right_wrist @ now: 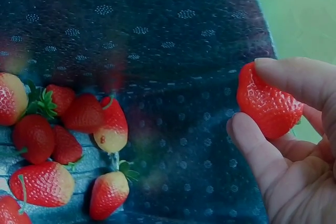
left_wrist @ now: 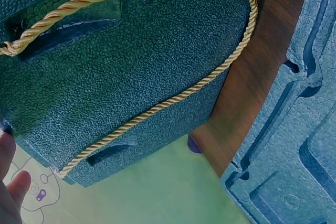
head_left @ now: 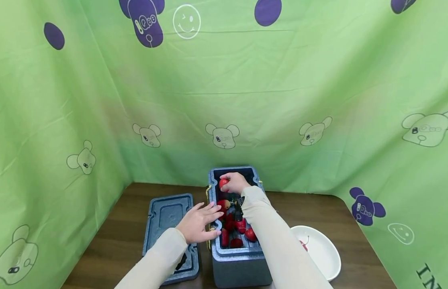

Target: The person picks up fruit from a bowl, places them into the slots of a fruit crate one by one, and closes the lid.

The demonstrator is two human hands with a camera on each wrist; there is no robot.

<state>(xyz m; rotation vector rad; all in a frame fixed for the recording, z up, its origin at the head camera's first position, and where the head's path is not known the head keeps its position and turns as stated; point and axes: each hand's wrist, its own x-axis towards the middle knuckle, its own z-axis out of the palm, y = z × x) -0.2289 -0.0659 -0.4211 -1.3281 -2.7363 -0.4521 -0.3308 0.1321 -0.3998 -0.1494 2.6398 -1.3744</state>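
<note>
My right hand (head_left: 237,182) pinches a red strawberry (right_wrist: 268,103) between thumb and fingers, over the far part of a blue foam box (head_left: 240,253). Green leaf shows at the strawberry's lower edge in the right wrist view. Several other strawberries (right_wrist: 42,183), some pale near the stem, lie in the box's near part. At the box's left rim, my left hand (head_left: 199,224) rests with fingers spread and straight, holding nothing. Only its fingertips enter the left wrist view, beside the box wall (left_wrist: 131,66).
A blue foam lid (head_left: 169,212) lies on the wooden table (head_left: 117,237) left of the box. Twisted gold rope (left_wrist: 173,99) hangs along the box's side. To the right, a white dish (head_left: 326,257) holds a small red fruit (head_left: 303,245) with a stem. Green printed cloth (head_left: 267,140) surrounds the table.
</note>
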